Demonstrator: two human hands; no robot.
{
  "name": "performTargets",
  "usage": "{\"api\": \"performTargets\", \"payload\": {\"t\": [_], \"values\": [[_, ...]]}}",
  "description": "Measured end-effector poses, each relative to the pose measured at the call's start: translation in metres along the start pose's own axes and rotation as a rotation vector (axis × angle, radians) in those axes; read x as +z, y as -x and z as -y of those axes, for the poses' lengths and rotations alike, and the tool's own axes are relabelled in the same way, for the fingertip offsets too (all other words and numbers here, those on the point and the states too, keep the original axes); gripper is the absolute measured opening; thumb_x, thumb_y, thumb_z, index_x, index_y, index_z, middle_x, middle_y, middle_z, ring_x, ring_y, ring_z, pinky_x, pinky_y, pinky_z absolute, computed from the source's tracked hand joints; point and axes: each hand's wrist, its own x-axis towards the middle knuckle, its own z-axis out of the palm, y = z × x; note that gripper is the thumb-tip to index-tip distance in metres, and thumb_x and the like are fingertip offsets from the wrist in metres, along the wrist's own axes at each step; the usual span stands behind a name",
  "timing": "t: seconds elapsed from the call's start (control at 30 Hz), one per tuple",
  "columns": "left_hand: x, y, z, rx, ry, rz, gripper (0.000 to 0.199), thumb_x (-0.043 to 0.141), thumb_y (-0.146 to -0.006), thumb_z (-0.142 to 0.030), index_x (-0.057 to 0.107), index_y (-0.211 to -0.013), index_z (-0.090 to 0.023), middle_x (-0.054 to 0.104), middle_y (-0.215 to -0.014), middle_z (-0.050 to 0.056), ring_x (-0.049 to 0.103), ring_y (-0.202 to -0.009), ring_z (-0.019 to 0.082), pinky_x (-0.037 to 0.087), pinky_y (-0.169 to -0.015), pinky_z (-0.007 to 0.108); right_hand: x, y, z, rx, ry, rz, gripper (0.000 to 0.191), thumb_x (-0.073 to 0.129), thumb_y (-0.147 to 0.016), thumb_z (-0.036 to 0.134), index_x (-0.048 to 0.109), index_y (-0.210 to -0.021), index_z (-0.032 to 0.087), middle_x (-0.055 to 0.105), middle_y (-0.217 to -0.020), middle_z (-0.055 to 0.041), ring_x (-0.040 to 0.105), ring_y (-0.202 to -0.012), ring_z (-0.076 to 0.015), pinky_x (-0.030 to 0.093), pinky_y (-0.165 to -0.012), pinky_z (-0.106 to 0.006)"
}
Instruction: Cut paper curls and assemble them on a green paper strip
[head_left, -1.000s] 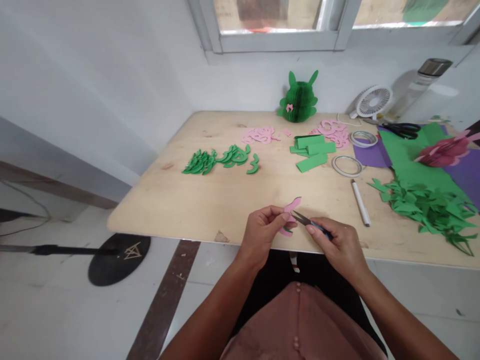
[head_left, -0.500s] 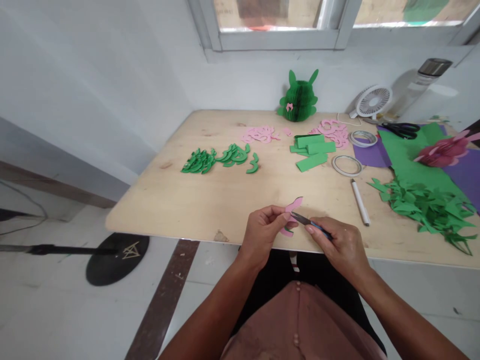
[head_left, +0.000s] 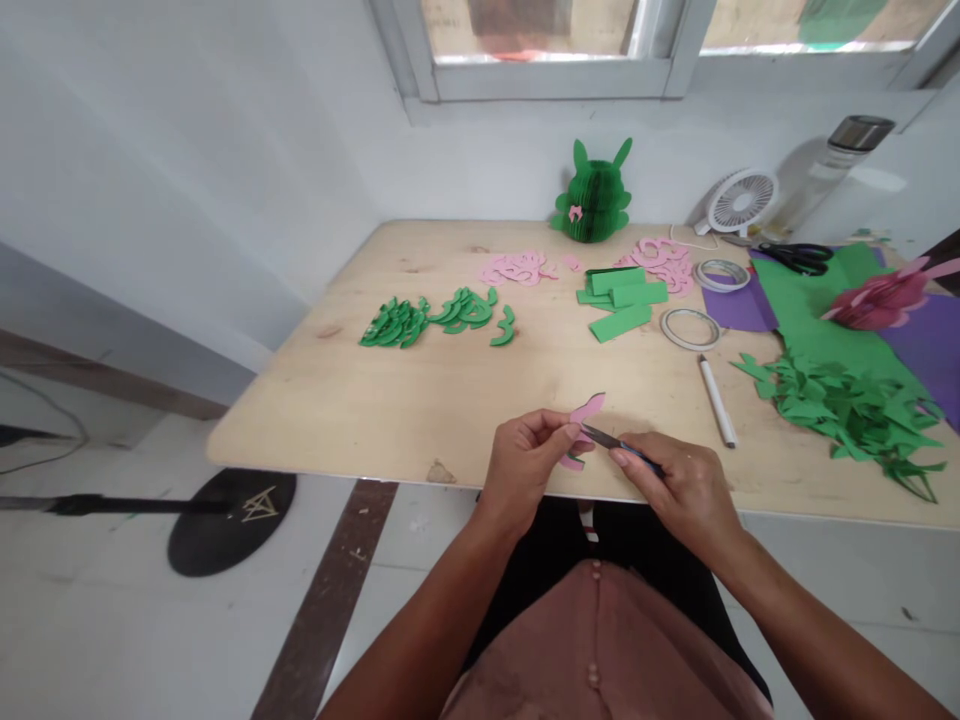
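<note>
My left hand [head_left: 529, 455] pinches a small curved piece of pink paper [head_left: 588, 407] between thumb and fingers, just above the table's front edge. A sliver of green shows along the paper's lower end. In my right hand [head_left: 679, 480] is a pair of scissors [head_left: 604, 437] with dark, narrow blades and a bluish handle. Their tip meets the pink paper beside my left thumb. My fingers hide most of the handle. Farther back lie two piles of green curved cut-outs [head_left: 397, 322] and a loose green scalloped piece [head_left: 504, 327].
Pink cut-outs [head_left: 517, 268], green paper strips [head_left: 621, 322], tape rolls [head_left: 691, 329] and a white pen [head_left: 718, 402] lie across the table [head_left: 300, 400]. A green honeycomb paper figure [head_left: 596, 205] stands by the wall. Green scraps [head_left: 855, 405], black scissors [head_left: 795, 257] and a small fan [head_left: 742, 202] are at right.
The view has shifted slightly, so the table items sit a little farther left. Both hands keep nearly the same hold, with the blades still at the pink paper.
</note>
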Motion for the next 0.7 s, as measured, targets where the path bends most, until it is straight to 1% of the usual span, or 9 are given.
{"api": "performTargets", "payload": {"t": [0.1, 0.23, 0.4, 0.7], "values": [[-0.0010, -0.0005, -0.0001, 0.003, -0.004, 0.003, 0.015, 0.074, -0.067, -0.027, 0.068, -0.069, -0.014, 0.070, -0.066, 0.003, 0.066, -0.064, 0.016, 0.052, -0.057, 0.024, -0.0018, -0.0017, 0.0013, 0.025, -0.041, 0.050, 0.032, 0.047, -0.091, 0.038, 0.073, -0.089, 0.019, 0.074, -0.081, -0.0065, 0.068, -0.071, -0.0196, 0.049, -0.063, -0.028], [-0.0016, -0.0001, -0.0001, 0.006, -0.005, 0.011, 0.016, 0.074, -0.068, -0.028, 0.069, -0.071, -0.014, 0.070, -0.067, 0.004, 0.066, -0.065, 0.016, 0.053, -0.058, 0.025, -0.0016, -0.0025, 0.0017, 0.056, -0.092, 0.049, 0.031, 0.048, -0.091, 0.038, 0.073, -0.087, 0.020, 0.074, -0.081, -0.0058, 0.068, -0.070, -0.0190, 0.048, -0.060, -0.026], [-0.0016, 0.0015, -0.0010, 0.000, 0.020, 0.033, 0.012, 0.074, -0.069, -0.025, 0.069, -0.070, -0.014, 0.069, -0.066, 0.003, 0.066, -0.064, 0.014, 0.052, -0.058, 0.022, -0.0028, -0.0029, 0.0034, 0.084, -0.108, 0.078, 0.034, 0.046, -0.091, 0.040, 0.073, -0.082, 0.020, 0.073, -0.076, -0.0048, 0.066, -0.066, -0.0180, 0.046, -0.059, -0.026], [-0.0019, 0.0040, -0.0034, 0.002, 0.001, 0.036, 0.014, 0.074, -0.069, -0.028, 0.069, -0.072, -0.014, 0.070, -0.067, 0.003, 0.067, -0.065, 0.016, 0.053, -0.058, 0.024, -0.0045, -0.0013, 0.0059, 0.097, -0.134, 0.098, 0.035, 0.045, -0.092, 0.039, 0.073, -0.085, 0.019, 0.072, -0.075, -0.0047, 0.065, -0.065, -0.0174, 0.046, -0.059, -0.026]]}}
